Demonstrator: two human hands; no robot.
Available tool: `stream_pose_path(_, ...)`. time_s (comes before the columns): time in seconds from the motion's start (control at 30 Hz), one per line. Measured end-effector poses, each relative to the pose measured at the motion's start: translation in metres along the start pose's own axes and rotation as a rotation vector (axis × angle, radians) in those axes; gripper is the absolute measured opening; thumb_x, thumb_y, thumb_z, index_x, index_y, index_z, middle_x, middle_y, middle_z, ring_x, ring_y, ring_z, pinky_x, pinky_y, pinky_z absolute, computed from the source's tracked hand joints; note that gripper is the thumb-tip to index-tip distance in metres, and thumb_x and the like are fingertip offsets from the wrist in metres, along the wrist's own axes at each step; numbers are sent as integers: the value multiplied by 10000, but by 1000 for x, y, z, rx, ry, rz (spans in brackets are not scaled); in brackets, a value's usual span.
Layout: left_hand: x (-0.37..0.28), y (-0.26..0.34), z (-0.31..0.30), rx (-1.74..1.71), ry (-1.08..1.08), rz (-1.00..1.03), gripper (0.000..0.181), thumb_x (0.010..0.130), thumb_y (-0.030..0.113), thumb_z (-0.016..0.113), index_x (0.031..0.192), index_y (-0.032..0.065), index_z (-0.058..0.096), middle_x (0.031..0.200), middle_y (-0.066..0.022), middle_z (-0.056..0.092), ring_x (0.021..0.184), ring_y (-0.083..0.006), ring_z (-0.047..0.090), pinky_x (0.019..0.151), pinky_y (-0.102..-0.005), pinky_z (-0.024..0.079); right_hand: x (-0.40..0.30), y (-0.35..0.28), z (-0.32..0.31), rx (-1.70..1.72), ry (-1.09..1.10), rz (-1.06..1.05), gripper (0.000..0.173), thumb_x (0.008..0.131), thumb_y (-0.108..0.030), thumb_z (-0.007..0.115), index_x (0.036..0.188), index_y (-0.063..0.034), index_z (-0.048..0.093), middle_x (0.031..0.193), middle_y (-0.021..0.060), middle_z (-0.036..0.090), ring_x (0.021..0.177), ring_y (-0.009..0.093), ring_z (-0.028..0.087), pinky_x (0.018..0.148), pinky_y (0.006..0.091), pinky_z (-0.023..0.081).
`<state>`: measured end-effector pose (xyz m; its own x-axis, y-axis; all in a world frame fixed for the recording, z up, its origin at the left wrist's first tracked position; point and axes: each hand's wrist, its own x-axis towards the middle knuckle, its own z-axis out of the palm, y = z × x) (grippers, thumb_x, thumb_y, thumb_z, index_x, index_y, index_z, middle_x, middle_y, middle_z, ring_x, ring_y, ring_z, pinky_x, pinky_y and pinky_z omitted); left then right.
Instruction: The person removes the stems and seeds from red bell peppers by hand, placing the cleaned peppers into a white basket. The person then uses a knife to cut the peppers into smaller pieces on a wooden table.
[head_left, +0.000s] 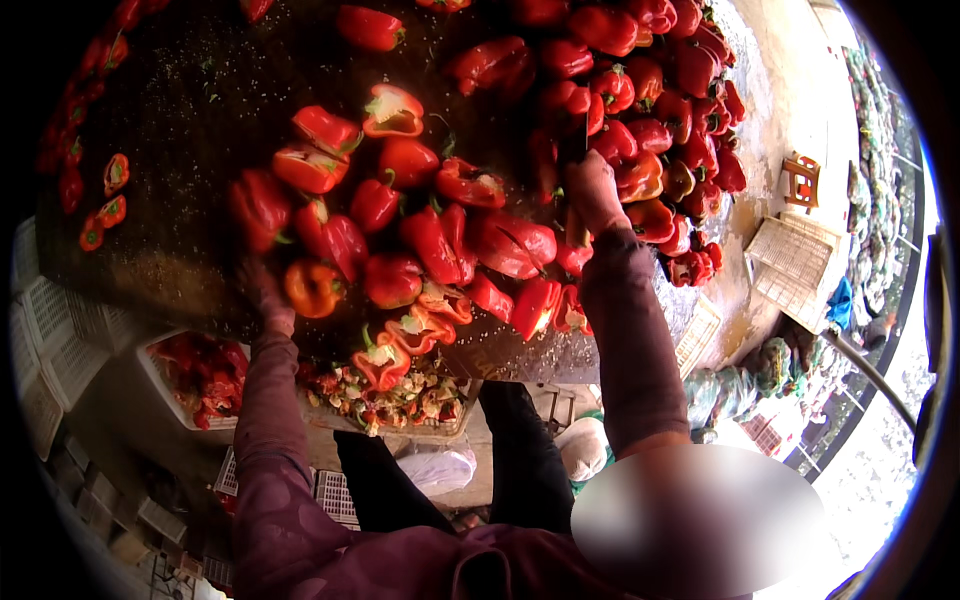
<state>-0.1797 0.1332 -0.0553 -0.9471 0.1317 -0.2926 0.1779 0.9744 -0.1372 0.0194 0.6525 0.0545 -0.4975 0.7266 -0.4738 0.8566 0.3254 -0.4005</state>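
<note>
My left hand (264, 291) is blurred, low over the dark tabletop (172, 247). It appears extended, with nothing visible in its grasp, between a whole red bell pepper (259, 210) and an orange-red pepper (311, 289). My right hand (595, 191) grips a knife with a wooden handle (577, 229); its dark blade points away from me and is hard to make out. Beside that hand rises a large heap of red bell peppers (675, 112). Several whole and cut peppers lie between my hands, including a halved pepper (394, 112) with its pale core showing.
Below the table edge stand a crate of cut red pepper (201, 379) and a tray of cores and trimmings (390, 405). Stacked plastic crates (64, 330) are at left. At right are an upturned pale crate (795, 255) and a brown stool (802, 180). Seeds litter the table.
</note>
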Motion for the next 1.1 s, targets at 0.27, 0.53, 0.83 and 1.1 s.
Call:
stream_pose_path(0.27, -2, -4, 6, -86, 127, 86, 577, 975, 251, 491, 1519, 131, 340, 1595, -90, 307, 1471, -315, 254, 1208, -544, 172, -82, -60, 32, -289, -23, -420, 164, 930, -175, 603, 974, -43, 515, 780, 191, 666, 700, 406, 658, 616, 495, 516)
stream_pose_path(0.53, 11, -29, 37, 47, 180, 108, 549, 971, 232, 506, 1496, 140, 374, 1589, -76, 328, 1427, -324, 331, 1155, -528, 286, -44, -91, -66, 224, 508, -437, 131, 931, -129, 544, 1007, -25, 568, 759, 219, 640, 756, 419, 654, 633, 465, 488)
stream_pose_path(0.83, -3, -3, 4, -49, 188, 106, 538, 984, 266, 500, 1492, 138, 375, 1608, -78, 293, 1459, -324, 284, 1183, -540, 231, -41, -49, -43, 145, 406, -324, 186, 961, -205, 539, 1031, -47, 607, 831, 209, 680, 799, 412, 677, 677, 470, 499)
stream_pose_path(1.1, 11, -16, 28, 62, 118, 80, 554, 983, 352, 506, 1479, 133, 389, 1606, -84, 294, 1463, -327, 278, 1172, -565, 231, -26, 0, -17, -194, 328, -160, 302, 870, -147, 603, 1130, -1, 555, 809, 248, 678, 803, 461, 664, 683, 502, 536)
